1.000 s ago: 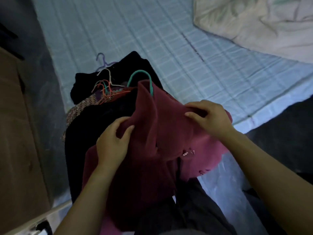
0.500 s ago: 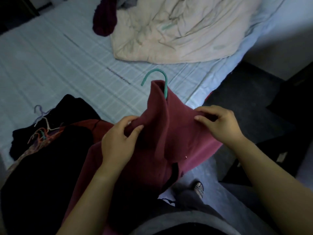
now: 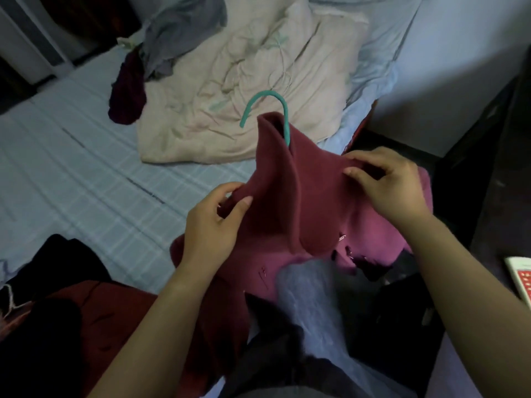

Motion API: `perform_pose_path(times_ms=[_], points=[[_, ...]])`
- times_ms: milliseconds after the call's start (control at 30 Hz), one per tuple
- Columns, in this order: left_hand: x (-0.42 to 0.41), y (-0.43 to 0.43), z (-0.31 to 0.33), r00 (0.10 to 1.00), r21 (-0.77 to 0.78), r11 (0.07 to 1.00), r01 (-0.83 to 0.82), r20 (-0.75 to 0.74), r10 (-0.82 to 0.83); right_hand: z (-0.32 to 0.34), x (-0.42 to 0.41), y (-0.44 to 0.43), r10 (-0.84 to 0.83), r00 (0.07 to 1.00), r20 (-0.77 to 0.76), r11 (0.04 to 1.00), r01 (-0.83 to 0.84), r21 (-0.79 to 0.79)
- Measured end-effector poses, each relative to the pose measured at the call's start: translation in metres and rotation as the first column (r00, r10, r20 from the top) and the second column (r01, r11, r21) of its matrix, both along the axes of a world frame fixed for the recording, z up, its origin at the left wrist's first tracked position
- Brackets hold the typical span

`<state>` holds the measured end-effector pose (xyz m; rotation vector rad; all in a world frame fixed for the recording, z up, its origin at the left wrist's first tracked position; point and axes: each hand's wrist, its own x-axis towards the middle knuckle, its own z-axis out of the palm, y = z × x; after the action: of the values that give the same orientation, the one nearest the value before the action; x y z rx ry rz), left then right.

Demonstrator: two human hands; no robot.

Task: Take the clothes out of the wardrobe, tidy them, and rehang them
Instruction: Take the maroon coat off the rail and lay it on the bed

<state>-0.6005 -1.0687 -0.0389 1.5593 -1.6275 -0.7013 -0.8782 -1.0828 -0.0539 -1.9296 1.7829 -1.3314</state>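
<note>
A maroon fleece garment point(image 3: 310, 202) hangs on a teal hanger whose hook point(image 3: 270, 107) sticks up out of the collar. I hold it up in front of me, over the bed's near edge. My left hand point(image 3: 214, 222) pinches the left shoulder of the garment. At the right shoulder, my right hand point(image 3: 388, 185) grips the cloth. The hanger's arms are hidden inside the fleece. A heap of dark and red clothes point(image 3: 71, 317) with several hangers lies on the bed at the lower left.
The bed has a pale blue checked sheet point(image 3: 71, 173). A crumpled cream duvet point(image 3: 244, 81) lies at its far end with a grey garment point(image 3: 178, 30) and a dark maroon one point(image 3: 128, 90) beside it. Dark floor point(image 3: 474, 173) and a white wall lie to the right.
The view has swung right and up from the clothes heap toward the duvet. Both hands have kept their hold on the maroon garment and lifted it away from the heap.
</note>
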Motion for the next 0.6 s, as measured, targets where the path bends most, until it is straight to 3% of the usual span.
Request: perform_pose_path(times_ms=[300, 600], points=[[0.006, -0.152, 0.045, 0.996, -0.171, 0.983, -0.063, -0.069, 0.051, 0.059, 0.006, -0.171, 0.042, 0.999, -0.029, 0.988, -0.046, -0.147], [0.070, -0.248, 0.021, 0.965, -0.068, 0.962, -0.263, -0.024, 0.262, 0.038, 0.084, -0.333, 0.267, 0.956, -0.120, 0.962, -0.271, -0.020]])
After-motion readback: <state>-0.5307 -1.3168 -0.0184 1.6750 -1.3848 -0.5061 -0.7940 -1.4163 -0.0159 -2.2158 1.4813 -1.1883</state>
